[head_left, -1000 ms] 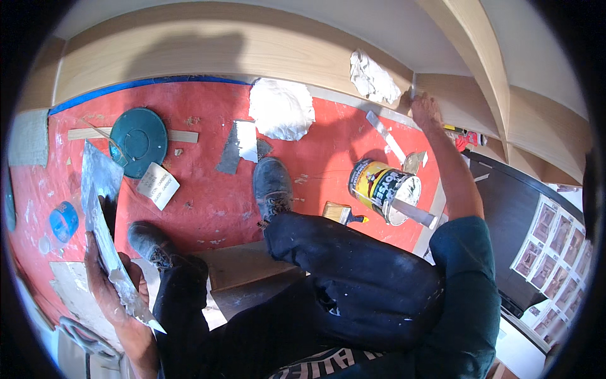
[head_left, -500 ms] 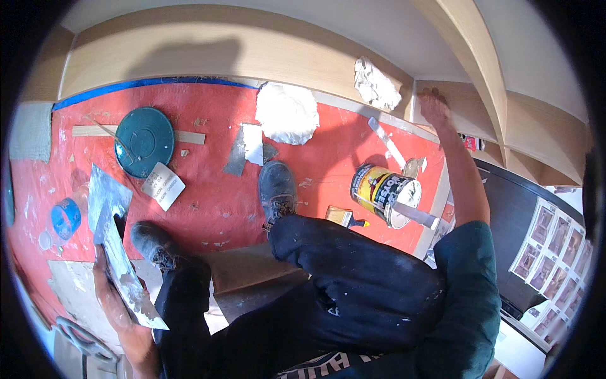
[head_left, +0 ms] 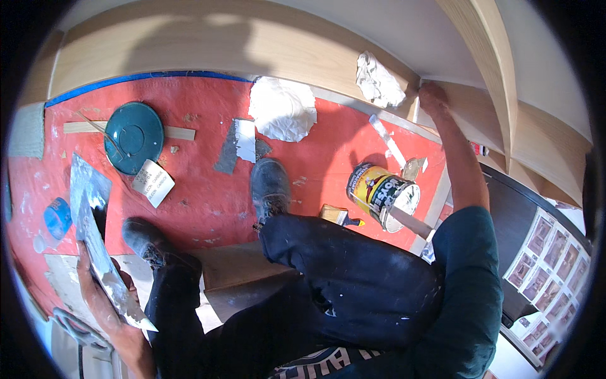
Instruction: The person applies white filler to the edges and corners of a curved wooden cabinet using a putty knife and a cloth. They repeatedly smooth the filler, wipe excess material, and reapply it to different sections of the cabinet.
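Note:
My left hand (head_left: 104, 303) grips a wide metal putty knife (head_left: 104, 252), its blade smeared with grey-white filler, at the lower left above the red floor covering. What looks like a second blade overlaps it at the upper end. My right arm reaches far forward to the upper right. There my right hand (head_left: 433, 96) is closed against the corner where the light wooden boards (head_left: 464, 104) meet; anything within its fingers is hidden. A crumpled white cloth (head_left: 377, 81) lies on the board left of that hand. Below my forearm an open tub (head_left: 382, 192) lies tilted, a flat-handled tool (head_left: 410, 222) sticking from its mouth.
Between my boots and the board lie a white crumpled bundle (head_left: 283, 108), a dark green lid (head_left: 134, 139) over a wooden strip, and a printed paper piece (head_left: 153, 183). A paintbrush (head_left: 341, 215) lies beside the tub. A blue-labelled container (head_left: 58, 218) stands at left.
My right hand stays at the board corner and has shifted slightly. The view has moved a little, so the floor items appear farther left. The left hand keeps hold of the putty knife.

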`<state>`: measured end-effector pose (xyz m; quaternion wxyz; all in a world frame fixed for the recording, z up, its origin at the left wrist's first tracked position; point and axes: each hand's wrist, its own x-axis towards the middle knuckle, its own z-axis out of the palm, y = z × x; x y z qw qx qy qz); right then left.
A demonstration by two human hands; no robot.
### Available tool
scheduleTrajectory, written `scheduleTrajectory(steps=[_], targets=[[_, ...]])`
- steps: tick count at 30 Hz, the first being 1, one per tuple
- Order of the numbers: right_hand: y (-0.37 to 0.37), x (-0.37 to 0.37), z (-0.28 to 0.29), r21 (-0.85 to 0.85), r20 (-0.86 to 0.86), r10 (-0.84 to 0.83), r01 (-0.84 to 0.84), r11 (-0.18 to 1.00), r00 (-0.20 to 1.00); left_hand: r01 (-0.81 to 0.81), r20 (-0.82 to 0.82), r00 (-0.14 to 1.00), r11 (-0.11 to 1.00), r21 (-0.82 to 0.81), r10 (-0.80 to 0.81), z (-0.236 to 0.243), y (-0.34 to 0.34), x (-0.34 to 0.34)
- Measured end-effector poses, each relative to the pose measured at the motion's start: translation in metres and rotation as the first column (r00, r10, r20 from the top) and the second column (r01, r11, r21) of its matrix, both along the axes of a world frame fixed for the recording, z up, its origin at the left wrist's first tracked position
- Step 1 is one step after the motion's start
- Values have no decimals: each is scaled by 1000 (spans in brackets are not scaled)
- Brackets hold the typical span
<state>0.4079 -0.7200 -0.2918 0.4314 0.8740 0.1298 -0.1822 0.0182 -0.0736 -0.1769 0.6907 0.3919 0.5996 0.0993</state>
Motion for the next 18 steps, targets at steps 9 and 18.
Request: scheduleTrajectory(steps=[9,18], targets=[[-4,-63,11,-31,-132,23,-27,999,991,-18,89,996,998,-67,24,-3,10,-8],[-30,-64,28,-35,-189,161,-170,985,969,-25,7,1000,999,-36,25,-4,25,-41]])
